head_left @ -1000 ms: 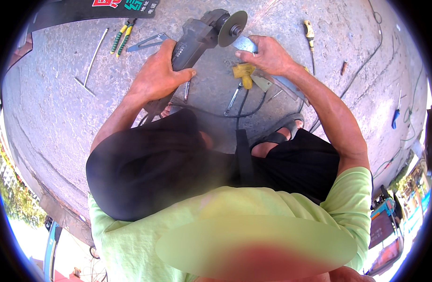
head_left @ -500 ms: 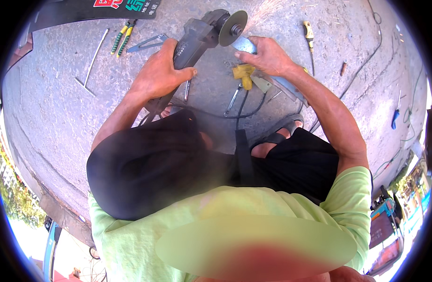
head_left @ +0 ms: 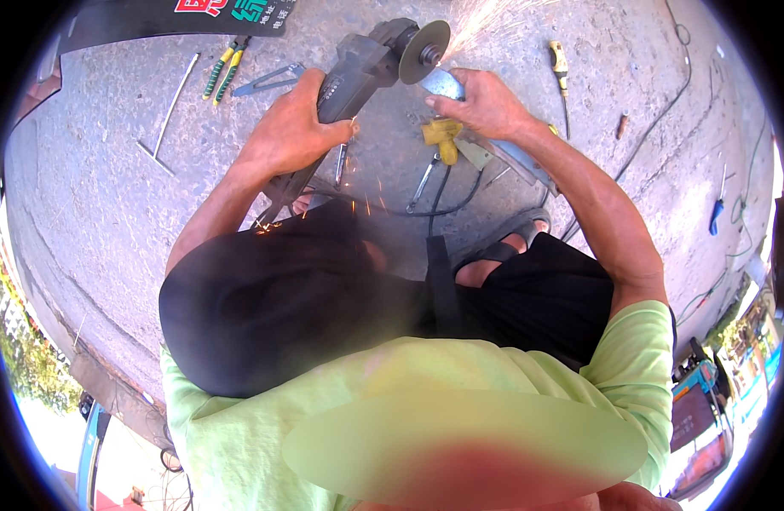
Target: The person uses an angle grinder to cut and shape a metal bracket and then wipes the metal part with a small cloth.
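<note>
Your left hand point(head_left: 290, 128) wraps its grip round the angle grinder point(head_left: 358, 72), long axis slanting up to the disc point(head_left: 423, 43), while your nearer right hand point(head_left: 486, 104) pinches the metal piece point(head_left: 444, 83) by that disc's lower right.

Grinder point(head_left: 356, 70): matt plastic body. Disc point(head_left: 417, 46): matt, smooth-looking. Strip point(head_left: 444, 83): shiny metal. Ground point(head_left: 85, 153): rough, concrete-like. Shirt point(head_left: 239, 434): creased matt cloth. Shorts point(head_left: 528, 298): matt cloth. Plug point(head_left: 442, 133): plastic-looking.

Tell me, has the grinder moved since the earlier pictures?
No, not noticeably: the grinder in the left hand keeps about the same place relative to the pliers lying to its left.
</note>
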### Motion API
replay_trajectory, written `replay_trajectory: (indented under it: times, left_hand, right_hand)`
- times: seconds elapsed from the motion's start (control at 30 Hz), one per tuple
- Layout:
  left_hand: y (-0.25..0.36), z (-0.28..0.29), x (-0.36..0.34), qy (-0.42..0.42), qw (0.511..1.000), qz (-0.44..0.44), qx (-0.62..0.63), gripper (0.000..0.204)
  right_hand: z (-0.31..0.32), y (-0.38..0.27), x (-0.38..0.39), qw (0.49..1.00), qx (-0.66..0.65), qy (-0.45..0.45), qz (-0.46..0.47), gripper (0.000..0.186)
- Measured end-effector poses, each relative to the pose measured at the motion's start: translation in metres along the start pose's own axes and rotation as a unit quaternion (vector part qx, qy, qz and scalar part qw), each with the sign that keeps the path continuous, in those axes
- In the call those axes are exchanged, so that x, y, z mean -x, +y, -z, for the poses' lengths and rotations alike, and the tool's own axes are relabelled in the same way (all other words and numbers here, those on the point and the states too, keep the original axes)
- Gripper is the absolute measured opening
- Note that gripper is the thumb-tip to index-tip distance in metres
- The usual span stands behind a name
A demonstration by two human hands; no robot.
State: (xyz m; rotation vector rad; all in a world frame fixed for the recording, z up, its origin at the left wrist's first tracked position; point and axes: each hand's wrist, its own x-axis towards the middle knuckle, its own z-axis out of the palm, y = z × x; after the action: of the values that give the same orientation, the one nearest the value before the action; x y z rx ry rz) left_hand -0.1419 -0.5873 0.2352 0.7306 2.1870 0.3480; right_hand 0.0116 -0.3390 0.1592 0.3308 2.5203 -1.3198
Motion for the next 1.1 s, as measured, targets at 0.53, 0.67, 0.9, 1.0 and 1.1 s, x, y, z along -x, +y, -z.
replay_trajectory:
  times: [0.53, 0.67, 0.9, 1.0, 1.1]
  left_hand:
    - [0.0, 0.0, 0.0, 0.009, 1.0, -0.009, 0.006, 0.066]
    - [-0.001, -0.002, 0.001, 0.022, 1.0, -0.014, 0.011, 0.068]
    - [-0.006, -0.003, 0.002, 0.048, 0.998, -0.015, 0.026, 0.071]
    - [-0.003, 0.001, 0.002, 0.044, 0.999, -0.016, 0.022, 0.071]
    - [0.0, 0.003, 0.003, 0.038, 0.999, -0.013, 0.02, 0.071]
  right_hand:
    - [-0.006, -0.004, 0.0, 1.0, 0.016, -0.015, -0.002, 0.045]
    - [-0.006, -0.006, 0.0, 1.0, -0.004, -0.011, -0.011, 0.045]
    - [-0.001, -0.005, -0.003, 0.999, 0.017, -0.034, -0.037, 0.044]
    - [-0.002, 0.003, 0.0, 0.999, -0.029, -0.015, -0.021, 0.045]
    - [-0.006, 0.004, -0.002, 0.999, -0.018, -0.02, -0.018, 0.046]
